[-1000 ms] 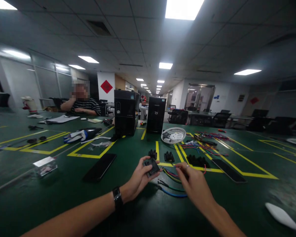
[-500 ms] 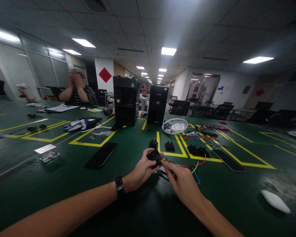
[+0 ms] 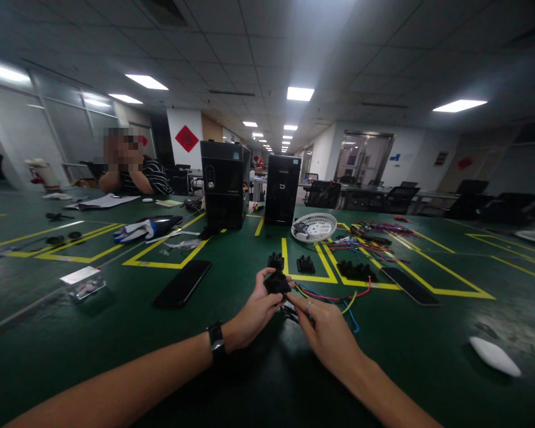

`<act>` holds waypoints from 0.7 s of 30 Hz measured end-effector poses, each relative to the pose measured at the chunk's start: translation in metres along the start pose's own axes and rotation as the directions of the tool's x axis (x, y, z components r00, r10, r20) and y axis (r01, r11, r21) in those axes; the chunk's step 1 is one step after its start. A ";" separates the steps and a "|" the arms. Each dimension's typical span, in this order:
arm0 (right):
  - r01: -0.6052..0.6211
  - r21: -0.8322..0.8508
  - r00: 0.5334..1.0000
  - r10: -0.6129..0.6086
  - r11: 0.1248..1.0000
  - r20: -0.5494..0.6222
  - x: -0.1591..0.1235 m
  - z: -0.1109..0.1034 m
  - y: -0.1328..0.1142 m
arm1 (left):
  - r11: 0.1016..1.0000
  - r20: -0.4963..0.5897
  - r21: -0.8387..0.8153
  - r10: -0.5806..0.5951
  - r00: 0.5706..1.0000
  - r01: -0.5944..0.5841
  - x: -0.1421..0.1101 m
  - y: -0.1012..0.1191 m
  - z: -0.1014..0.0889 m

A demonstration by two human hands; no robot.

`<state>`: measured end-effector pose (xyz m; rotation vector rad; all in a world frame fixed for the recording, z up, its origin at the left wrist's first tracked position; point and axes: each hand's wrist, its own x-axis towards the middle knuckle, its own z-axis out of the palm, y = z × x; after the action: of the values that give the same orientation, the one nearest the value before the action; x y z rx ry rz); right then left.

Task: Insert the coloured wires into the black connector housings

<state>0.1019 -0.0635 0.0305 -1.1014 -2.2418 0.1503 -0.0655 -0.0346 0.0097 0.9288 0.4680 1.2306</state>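
My left hand (image 3: 257, 306), with a dark watch at the wrist, is closed around a small black plastic part (image 3: 278, 283). The fingers of my right hand (image 3: 327, 324), a ring on one of them, are pinched against the part's near edge; whatever is between the fingertips is too small to make out. Red, blue and yellow-green wires (image 3: 334, 292) trail over the table beside and behind my right hand. Similar black parts stand just beyond: one behind my left hand (image 3: 275, 260), another (image 3: 305, 264) to its right, and a dark cluster (image 3: 355, 271) farther right.
Dark phones (image 3: 183, 283) (image 3: 410, 286) lie on either side. A clear box (image 3: 82, 283) stands left, a white object (image 3: 494, 355) right. Farther back are two computer towers (image 3: 225, 184) (image 3: 282, 190), a white basket (image 3: 314, 227), wire bundles (image 3: 387, 229) and gloves (image 3: 138, 230). Across the table sits a person (image 3: 136, 175).
The black part has tilted in my left hand, and both hands stay together at it. The camera view has shifted slightly. The seated person's head leans a little to the left.
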 end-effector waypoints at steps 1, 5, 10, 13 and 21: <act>-0.008 -0.016 1.000 0.008 1.000 0.011 0.000 0.001 0.000 | 0.999 0.008 0.030 0.013 1.000 -0.013 0.000 -0.001 -0.001; 0.001 -0.084 0.999 0.003 0.996 0.054 -0.004 0.004 0.000 | 0.992 0.039 0.120 0.045 0.998 -0.050 -0.003 -0.008 -0.001; 0.054 -0.078 0.996 -0.049 0.996 0.070 -0.005 0.006 0.003 | 0.981 0.033 0.194 -0.001 0.999 -0.006 -0.004 -0.012 -0.001; 0.058 -0.012 0.997 -0.057 0.998 0.060 -0.004 0.002 0.002 | 0.870 0.031 0.474 0.141 0.990 -0.139 -0.002 -0.007 -0.008; 0.000 0.107 1.000 0.001 0.994 -0.006 0.010 -0.047 -0.010 | 0.621 0.122 0.663 0.460 0.879 -0.417 0.008 0.012 0.009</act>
<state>0.1176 -0.0707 0.0760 -1.0439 -2.2010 0.2640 -0.0638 -0.0300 0.0257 1.7199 0.7999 1.5708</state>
